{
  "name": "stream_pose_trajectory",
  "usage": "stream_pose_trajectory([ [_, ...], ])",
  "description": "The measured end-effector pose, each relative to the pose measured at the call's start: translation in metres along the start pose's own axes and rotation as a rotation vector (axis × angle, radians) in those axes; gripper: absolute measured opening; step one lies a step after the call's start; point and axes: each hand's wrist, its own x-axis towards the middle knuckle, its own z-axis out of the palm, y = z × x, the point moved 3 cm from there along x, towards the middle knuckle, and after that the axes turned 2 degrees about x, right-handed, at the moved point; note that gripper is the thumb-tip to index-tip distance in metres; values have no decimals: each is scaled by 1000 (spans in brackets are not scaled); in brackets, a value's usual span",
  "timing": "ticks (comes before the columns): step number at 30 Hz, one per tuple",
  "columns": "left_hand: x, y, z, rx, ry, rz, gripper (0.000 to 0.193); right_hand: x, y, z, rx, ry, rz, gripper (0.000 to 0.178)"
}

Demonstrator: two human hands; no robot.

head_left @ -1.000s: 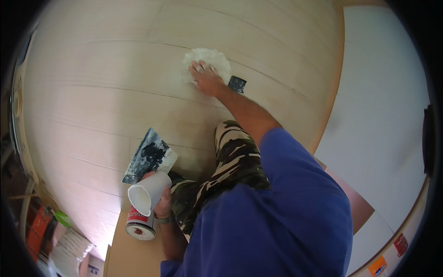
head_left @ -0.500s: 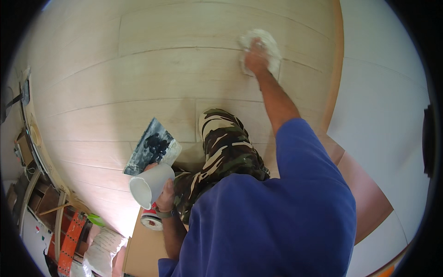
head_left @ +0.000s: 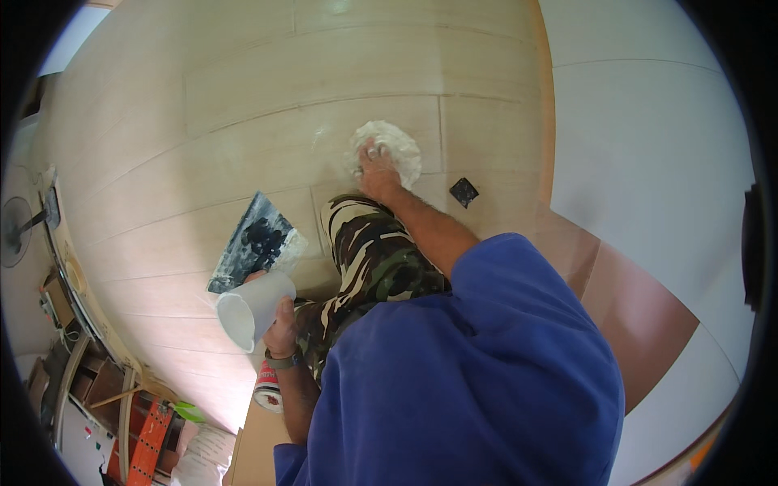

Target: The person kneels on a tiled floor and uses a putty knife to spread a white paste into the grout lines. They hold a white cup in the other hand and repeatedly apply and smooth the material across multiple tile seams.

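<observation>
My right hand [head_left: 378,171] presses a bunched white cloth [head_left: 397,146] against pale wood-look tiles [head_left: 243,154], just beyond my knee in camouflage trousers [head_left: 369,251]. Its fingers are bent over the cloth's near left part. On the left, my left hand [head_left: 279,328] grips a white plastic cup [head_left: 267,300], tilted with its mouth toward the lower left. Behind the cup, close to my fingertips, is a dark flat plate [head_left: 258,235] smeared with black and whitish paste. How the plate is held is hidden by the cup.
A small black square piece [head_left: 464,193] lies right of my forearm. A red and white can [head_left: 267,387] stands below my left wrist. White panels [head_left: 640,146] border the tiles on the right. At lower left are an orange perforated metal piece [head_left: 150,437], a white sack [head_left: 203,454] and a fan [head_left: 18,231].
My right hand has drawn the cloth back toward my knee and leftward. The black square now shows beside my forearm. My view has shifted; my left hand still holds the cup.
</observation>
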Motion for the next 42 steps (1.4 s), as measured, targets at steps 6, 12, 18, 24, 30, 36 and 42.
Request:
stream_pose_trajectory([
  [6,8,18,4,-149,-76,12,54,27,23,-3,462,159,-119,40],
  [12,8,55,0,-355,-121,-183,53,-43,-32,-96,1103,-259,-45,44],
  [18,18,76,21,-197,-212,-50,52,-93,-64,-113,1530,-410,-136,46],
  [24,9,63,27,-170,-215,9,54,-116,-72,-121,1518,-434,-180,43],
  [30,7,72,32,-246,-253,-78,54,-94,-33,-95,968,-81,-135,34],
  [36,5,74,23,-261,-209,-111,55,-113,-60,-133,1348,-163,-134,31],
  [42,9,67,21,-45,-227,80,58,-114,87,-82,-55,335,191,42],
])
